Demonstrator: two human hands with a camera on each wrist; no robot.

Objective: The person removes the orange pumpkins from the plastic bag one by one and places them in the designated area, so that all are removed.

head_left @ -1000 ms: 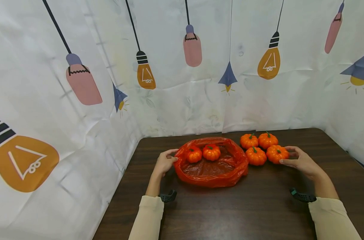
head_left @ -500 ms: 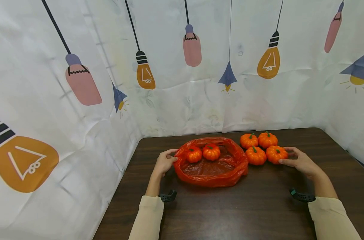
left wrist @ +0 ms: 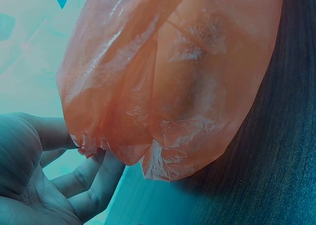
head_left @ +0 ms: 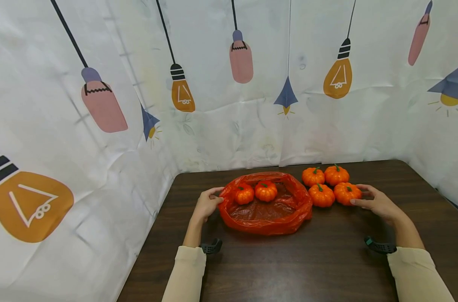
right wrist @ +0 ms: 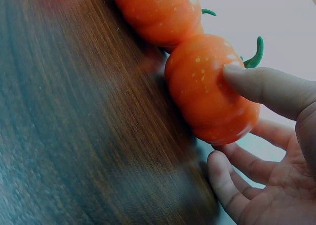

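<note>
A thin red plastic bag [head_left: 266,226] stands spread open on the table, with two small orange pumpkins inside, a left one [head_left: 244,194] and a right one [head_left: 266,191]. At the bag's left side, my left hand [head_left: 207,204] pinches its rim between thumb and fingers; the left wrist view shows the bunched plastic [left wrist: 91,145] there. To the bag's right, several more pumpkins with green stems sit in a cluster. My right hand [head_left: 378,205] grips the nearest right pumpkin [right wrist: 212,92], thumb on its near side and fingers around its far side.
Beside the held pumpkin sits another pumpkin [head_left: 321,196], close to the bag's right rim. Behind stand a left pumpkin [head_left: 313,178] and a right pumpkin [head_left: 336,175], near the back edge of the dark wooden table [head_left: 282,268]. A printed white curtain [head_left: 221,138] hangs behind.
</note>
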